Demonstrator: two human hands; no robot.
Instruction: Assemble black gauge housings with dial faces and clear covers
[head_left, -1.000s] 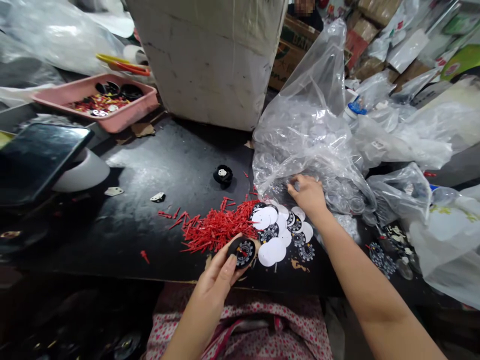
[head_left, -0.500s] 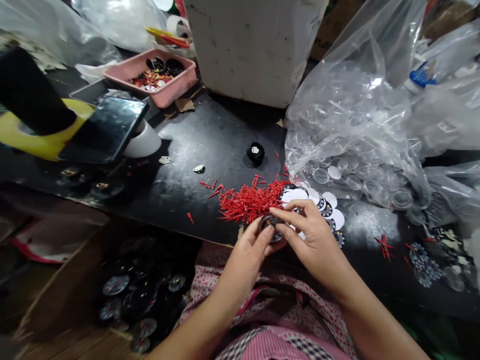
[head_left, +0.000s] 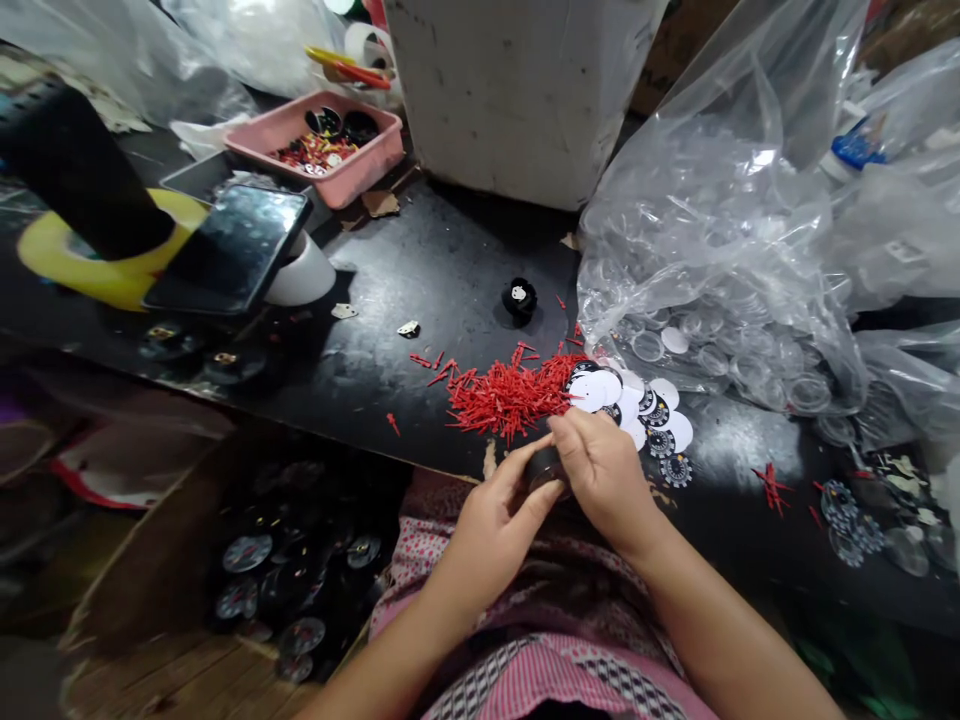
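Note:
Above my lap, at the table's front edge, both hands hold a small black round gauge (head_left: 546, 466), tilted on its side and partly hidden by fingers. My left hand (head_left: 504, 510) grips it between thumb and fingers. My right hand (head_left: 606, 478) is closed against its far side, fingers curled. Just beyond lies a heap of red pointers (head_left: 510, 396). Beside the heap are overlapping round dial discs (head_left: 628, 398), some white side up, some showing black printed faces. A black gauge housing (head_left: 519, 298) with a pale plate in it stands farther back.
A clear bag of transparent round covers (head_left: 712, 270) fills the right. At the back stand a pink tray (head_left: 360, 172) of small parts and a large white box (head_left: 517, 100). A phone (head_left: 232, 250) leans at left. Finished-looking gauges (head_left: 247, 552) lie in a box below.
The gauge has been tipped so its dial no longer faces up. My right hand has moved from fingertips over its face to a closed grip at its side. The view has shifted slightly.

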